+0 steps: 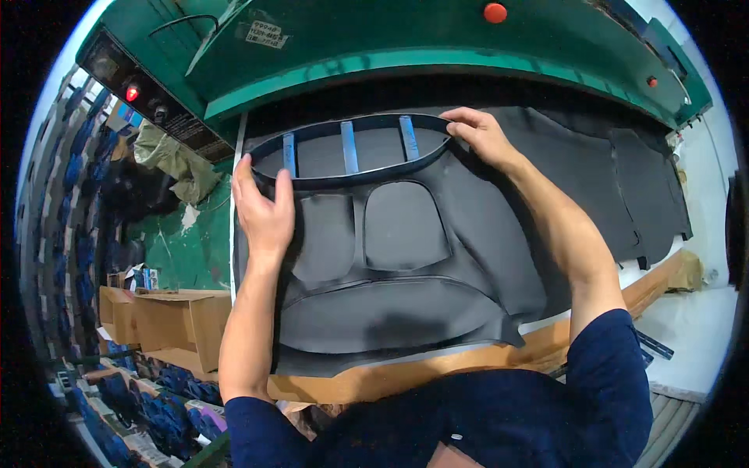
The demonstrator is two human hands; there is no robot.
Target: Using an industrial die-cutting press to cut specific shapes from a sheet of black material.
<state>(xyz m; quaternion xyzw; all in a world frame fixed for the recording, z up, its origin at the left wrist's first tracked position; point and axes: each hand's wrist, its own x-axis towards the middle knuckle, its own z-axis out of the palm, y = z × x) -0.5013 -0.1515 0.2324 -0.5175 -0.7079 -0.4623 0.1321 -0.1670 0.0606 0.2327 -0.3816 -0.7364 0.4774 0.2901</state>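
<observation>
A lens-shaped cutting die, a dark metal band braced by three blue crossbars, lies across the far part of a dark grey sheet material. My left hand is closed around the die's left end, thumb near the inner side and fingertips outside. At the opposite tip, my right hand pinches the band between thumb and fingers. Nearer to me, the sheet has cut outlines: two rounded panels side by side and a long curved piece. Sheet shows through the die between its crossbars.
A green press spans the far side, with a red button and a lit control panel at left. An open cardboard box stands at the lower left. More dark sheet extends right. A wooden edge runs along the front.
</observation>
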